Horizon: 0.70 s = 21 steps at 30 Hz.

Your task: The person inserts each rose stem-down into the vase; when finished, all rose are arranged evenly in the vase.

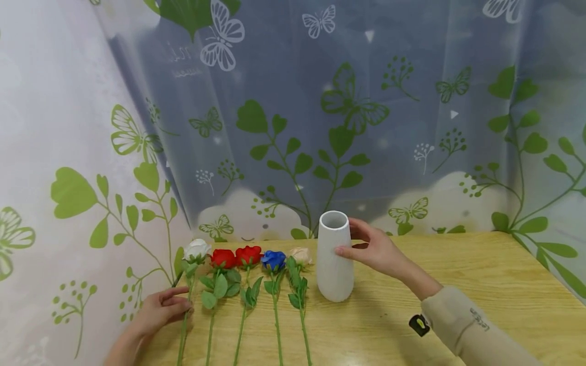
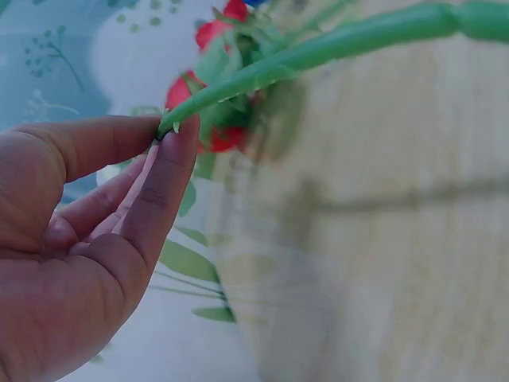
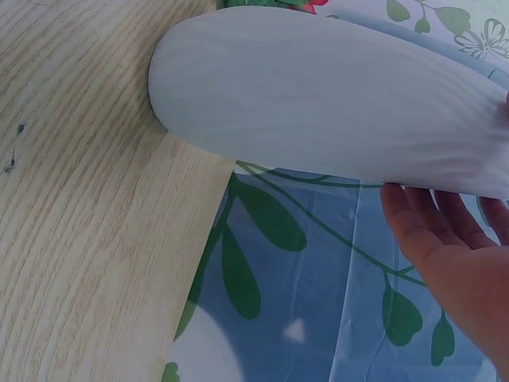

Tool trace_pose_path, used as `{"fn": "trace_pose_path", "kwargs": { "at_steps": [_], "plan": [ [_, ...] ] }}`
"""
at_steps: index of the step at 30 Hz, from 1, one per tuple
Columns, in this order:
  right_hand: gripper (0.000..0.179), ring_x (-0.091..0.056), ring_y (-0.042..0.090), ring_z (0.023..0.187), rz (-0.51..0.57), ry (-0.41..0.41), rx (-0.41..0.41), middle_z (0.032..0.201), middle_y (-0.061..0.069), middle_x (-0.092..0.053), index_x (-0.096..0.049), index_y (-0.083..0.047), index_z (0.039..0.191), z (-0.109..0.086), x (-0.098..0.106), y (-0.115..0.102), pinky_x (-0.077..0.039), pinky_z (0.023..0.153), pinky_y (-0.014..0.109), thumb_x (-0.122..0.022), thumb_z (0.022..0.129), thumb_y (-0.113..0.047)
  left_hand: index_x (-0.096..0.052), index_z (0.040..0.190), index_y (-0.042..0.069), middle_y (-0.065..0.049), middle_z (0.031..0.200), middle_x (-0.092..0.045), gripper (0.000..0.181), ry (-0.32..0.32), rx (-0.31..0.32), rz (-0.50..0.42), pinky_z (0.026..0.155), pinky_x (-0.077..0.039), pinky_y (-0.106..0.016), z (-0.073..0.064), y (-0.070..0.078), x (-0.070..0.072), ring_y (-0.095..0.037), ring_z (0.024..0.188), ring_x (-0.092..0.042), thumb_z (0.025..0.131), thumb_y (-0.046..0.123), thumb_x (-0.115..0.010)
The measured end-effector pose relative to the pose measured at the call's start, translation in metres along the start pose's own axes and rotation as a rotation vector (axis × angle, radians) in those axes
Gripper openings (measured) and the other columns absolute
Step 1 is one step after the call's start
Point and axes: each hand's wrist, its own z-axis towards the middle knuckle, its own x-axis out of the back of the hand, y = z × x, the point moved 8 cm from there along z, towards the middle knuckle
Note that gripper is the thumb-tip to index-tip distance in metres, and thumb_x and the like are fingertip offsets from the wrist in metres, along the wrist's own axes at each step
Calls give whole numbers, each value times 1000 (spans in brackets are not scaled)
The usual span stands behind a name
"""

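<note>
At the far left of a row of artificial roses, my left hand (image 1: 161,311) pinches the green stem (image 2: 318,49) of the white rose (image 1: 197,250) between thumb and finger. To its right lie two red roses (image 1: 224,258), a blue rose (image 1: 273,260) and a cream rose (image 1: 300,255), all with their blooms toward the back. A tall white vase (image 1: 335,269) stands upright to the right of the row, its round mouth facing up. My right hand (image 1: 376,249) grips the vase near its upper part from the right side, thumb in front; in the right wrist view the fingertips (image 3: 395,193) touch its wall.
The wooden table (image 1: 476,284) ends at the back against a blue-grey curtain (image 1: 284,66) printed with leaves and butterflies. A pale printed curtain (image 1: 59,127) hangs along the left side. A small black object (image 1: 418,325) shows beside the right sleeve.
</note>
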Motion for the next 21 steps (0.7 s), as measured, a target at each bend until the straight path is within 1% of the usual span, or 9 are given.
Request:
{"fn": "trace_pose_path", "kwargs": {
  "at_steps": [3, 8, 12, 15, 17, 21],
  "plan": [
    [74, -63, 36, 131, 2, 1, 1, 147, 15, -61, -46, -14, 158, 0, 0, 1, -58, 106, 51, -82, 94, -27, -32, 151, -22, 3, 95, -78, 65, 38, -16, -20, 85, -66, -32, 1, 15, -1, -14, 88, -79, 100, -2, -68],
    [75, -63, 36, 131, 2, 2, 3, 147, 15, -61, -46, -14, 158, 1, 0, 1, -58, 107, 51, -83, 94, -27, -23, 158, -17, 6, 98, -79, 73, 72, -28, -42, 87, -65, -30, 2, 44, -6, -12, 90, -79, 102, 0, -66],
    [74, -62, 37, 131, 6, 2, 7, 147, 15, -61, -46, -14, 158, 1, 0, 0, -57, 107, 52, -82, 94, -27, -19, 163, -10, 8, 101, -78, 77, 78, -8, -68, 89, -65, -31, 3, 66, -14, -13, 96, -79, 104, 5, -65],
    [74, -63, 37, 131, 9, 1, 9, 147, 15, -61, -46, -15, 158, 1, 0, 0, -57, 107, 55, -82, 94, -27, -20, 165, -5, 9, 103, -76, 76, 78, 0, -76, 91, -65, -34, 4, 79, -21, -13, 99, -79, 105, 8, -65],
    [74, -63, 37, 131, 9, 1, 11, 147, 16, -61, -46, -15, 158, 1, 0, 0, -57, 107, 55, -82, 94, -27, -23, 165, -3, 10, 104, -76, 75, 83, -8, -68, 91, -65, -34, 5, 87, -26, -12, 99, -79, 105, 10, -66],
    [74, -62, 37, 132, 4, 2, 12, 147, 15, -61, -47, -15, 158, 1, -1, 1, -58, 106, 52, -83, 94, -27, -25, 165, -2, 11, 106, -75, 74, 74, -51, -35, 89, -65, -30, 11, 104, -39, -11, 99, -78, 105, 13, -66]
  ]
}}
